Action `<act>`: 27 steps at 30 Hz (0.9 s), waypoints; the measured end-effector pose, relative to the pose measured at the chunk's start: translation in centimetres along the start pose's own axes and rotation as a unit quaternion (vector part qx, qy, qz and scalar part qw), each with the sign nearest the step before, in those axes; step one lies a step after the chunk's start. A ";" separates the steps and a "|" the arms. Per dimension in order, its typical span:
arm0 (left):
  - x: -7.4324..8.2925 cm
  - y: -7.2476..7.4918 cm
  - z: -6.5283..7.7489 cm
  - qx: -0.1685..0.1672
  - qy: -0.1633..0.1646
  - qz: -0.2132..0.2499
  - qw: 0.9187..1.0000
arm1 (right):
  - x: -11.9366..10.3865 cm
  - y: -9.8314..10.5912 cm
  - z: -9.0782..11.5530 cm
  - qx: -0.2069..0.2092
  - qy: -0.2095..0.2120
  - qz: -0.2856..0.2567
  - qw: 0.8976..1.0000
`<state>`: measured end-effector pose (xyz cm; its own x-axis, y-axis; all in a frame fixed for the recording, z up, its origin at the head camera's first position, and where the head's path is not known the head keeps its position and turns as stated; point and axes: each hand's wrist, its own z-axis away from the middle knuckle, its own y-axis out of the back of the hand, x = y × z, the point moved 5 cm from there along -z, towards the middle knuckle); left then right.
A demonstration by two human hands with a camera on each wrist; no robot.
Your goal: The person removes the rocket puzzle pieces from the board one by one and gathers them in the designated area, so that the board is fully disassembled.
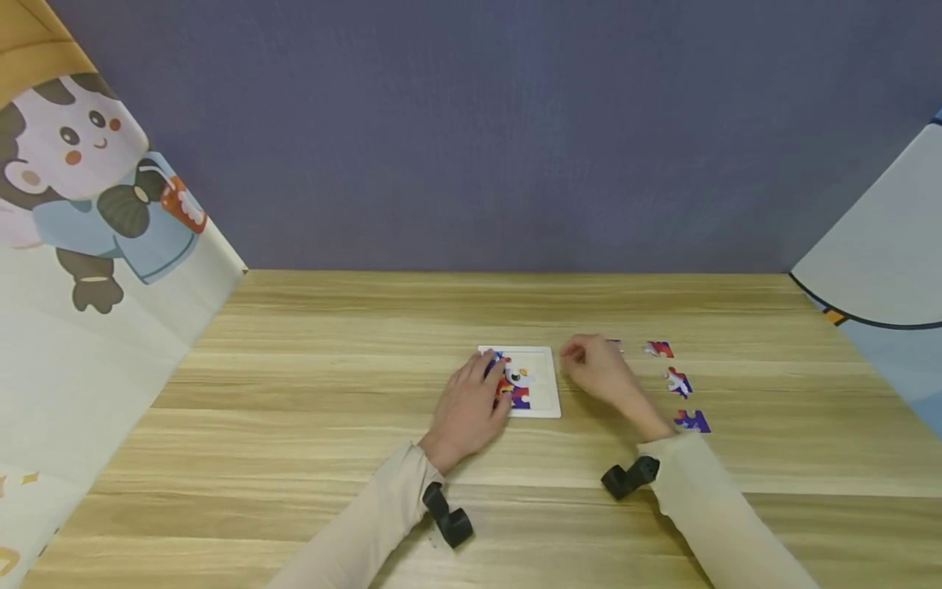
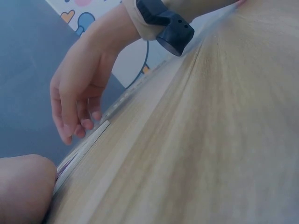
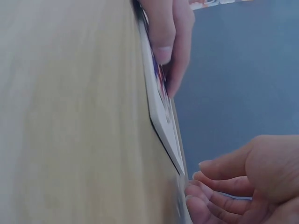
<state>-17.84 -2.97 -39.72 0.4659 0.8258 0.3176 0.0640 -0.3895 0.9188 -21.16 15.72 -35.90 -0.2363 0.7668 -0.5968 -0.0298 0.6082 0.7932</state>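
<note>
A white puzzle tray (image 1: pixel 545 384) lies flat on the table, its left part filled with joined jigsaw pieces (image 1: pixel 519 398) in purple, red and white. My left hand (image 1: pixel 465 402) rests over the tray's left side with fingers extended, covering some of the pieces. Just beyond the tray's right edge hovers my right hand (image 1: pixel 594 368), its fingers loosely bent. Nothing shows between its thumb and fingertips in the right wrist view, where the fingers (image 3: pixel 219 200) are close to the tray corner. One loose jigsaw piece (image 1: pixel 615 344) is partly hidden behind the right hand.
To the right of my right hand lie a red and white jigsaw piece (image 1: pixel 660 349), another piece (image 1: pixel 678 382) below it, and a purple one (image 1: pixel 693 421) near the sleeve. The wood-grain table (image 1: pixel 294 368) meets a dark blue wall (image 1: pixel 500 147) at the back.
</note>
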 end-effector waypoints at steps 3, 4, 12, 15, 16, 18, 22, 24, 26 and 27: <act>0.0 0.0 0.0 0.001 0.001 0.005 1.000 | -0.3 -0.4 -0.1 -0.009 0.000 -0.004 1.000; 0.0 0.0 0.0 0.001 0.001 0.006 1.000 | -0.4 -0.5 -0.1 -0.010 -0.002 -0.004 1.000; 0.0 0.2 0.0 0.002 0.000 0.009 1.000 | -1.3 -1.4 -0.5 -0.025 -0.001 -0.008 1.000; 0.1 0.2 0.0 0.004 -0.001 0.010 1.000 | -1.6 -1.8 -0.6 -0.031 0.008 -0.012 0.999; 0.1 0.2 0.0 0.004 -0.001 0.010 1.000 | -1.7 -1.9 -0.6 -0.032 0.010 -0.012 0.999; 0.1 0.2 0.0 0.002 -0.001 0.009 1.000 | -1.9 -2.1 -0.7 -0.038 0.015 -0.014 0.999; 0.0 0.2 0.0 -0.003 0.002 0.007 1.000 | -2.2 -2.5 -0.7 -0.049 0.016 -0.019 0.999; 0.0 0.1 0.0 -0.005 0.002 0.007 1.000 | -2.3 -2.7 -0.6 -0.052 0.013 -0.021 0.998; 0.1 0.1 0.0 -0.004 0.002 0.009 1.000 | -2.4 -2.8 -0.6 -0.055 0.012 -0.020 0.998; 0.1 0.1 0.0 -0.004 0.002 0.010 1.000 | -2.5 -2.9 -0.5 -0.056 0.013 -0.019 0.998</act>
<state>-17.80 -2.96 -39.58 0.4641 0.8190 0.3375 0.0466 -0.4031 0.9140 -21.02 12.00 -36.63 -0.2581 0.7369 -0.6248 -0.1480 0.6089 0.7793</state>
